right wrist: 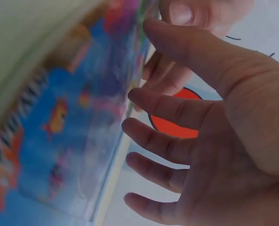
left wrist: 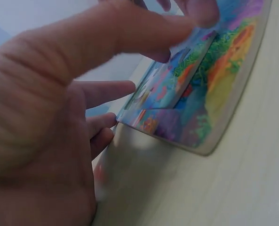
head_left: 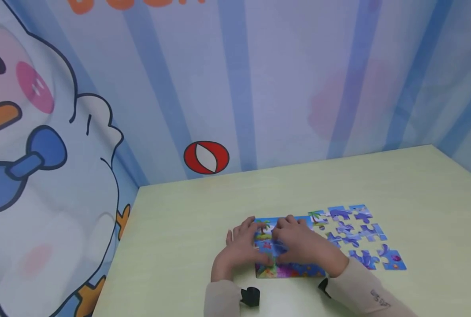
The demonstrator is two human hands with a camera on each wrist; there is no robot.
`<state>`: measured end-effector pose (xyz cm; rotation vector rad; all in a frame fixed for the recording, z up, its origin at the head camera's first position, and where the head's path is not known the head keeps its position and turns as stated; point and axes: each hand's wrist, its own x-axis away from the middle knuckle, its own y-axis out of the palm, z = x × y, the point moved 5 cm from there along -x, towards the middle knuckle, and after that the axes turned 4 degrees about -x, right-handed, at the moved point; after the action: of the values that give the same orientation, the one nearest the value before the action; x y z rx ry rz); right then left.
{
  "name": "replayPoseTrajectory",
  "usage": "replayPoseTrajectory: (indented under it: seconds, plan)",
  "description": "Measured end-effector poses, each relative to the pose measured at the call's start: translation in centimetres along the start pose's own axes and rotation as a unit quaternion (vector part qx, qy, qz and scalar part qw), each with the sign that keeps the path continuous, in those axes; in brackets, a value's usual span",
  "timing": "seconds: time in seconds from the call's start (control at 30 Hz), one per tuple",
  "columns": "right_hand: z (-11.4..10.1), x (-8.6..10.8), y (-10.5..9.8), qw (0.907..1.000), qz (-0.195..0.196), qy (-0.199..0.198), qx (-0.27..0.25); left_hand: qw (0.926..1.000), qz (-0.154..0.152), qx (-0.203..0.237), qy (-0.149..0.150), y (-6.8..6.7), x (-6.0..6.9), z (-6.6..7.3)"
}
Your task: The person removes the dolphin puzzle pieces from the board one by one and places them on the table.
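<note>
A jigsaw puzzle board [head_left: 292, 270] printed with a colourful undersea scene lies on the table under both hands. My left hand [head_left: 241, 245] is at its left side, fingers spread along the edge and thumb reaching over the lower part. In the left wrist view, a raised straight edge [left wrist: 194, 70] shows on the board below the thumb. My right hand [head_left: 304, 242] rests over the middle of the board, its fingers [right wrist: 160, 141] slightly bent and apart in the right wrist view. The two thumbs are close together. No piece is visibly pinched; parts of the board are hidden.
Several loose jigsaw pieces [head_left: 372, 232] with blue and purple prints lie right of the board on the pale table [head_left: 179, 242]. A printed wall sheet [head_left: 283, 88] stands behind the table, and a large cartoon duck [head_left: 72, 185] is at the left.
</note>
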<state>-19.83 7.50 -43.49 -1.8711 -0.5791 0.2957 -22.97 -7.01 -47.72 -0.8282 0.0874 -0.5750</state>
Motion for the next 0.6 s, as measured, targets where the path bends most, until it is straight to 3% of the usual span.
replayPoseTrajectory:
  seconds: [0.27,0.6]
  plan:
    - [-0.51,-0.3,0.82,0.9998,0.011,-0.016,-0.002,0.9991,-0.004,-0.042,0.006,0.26,-0.1,0.23]
    - [-0.63,-0.48,0.96,0.9993,-0.006,-0.036,0.003,0.9987,-0.007,-0.05,-0.012,0.27,0.32,0.56]
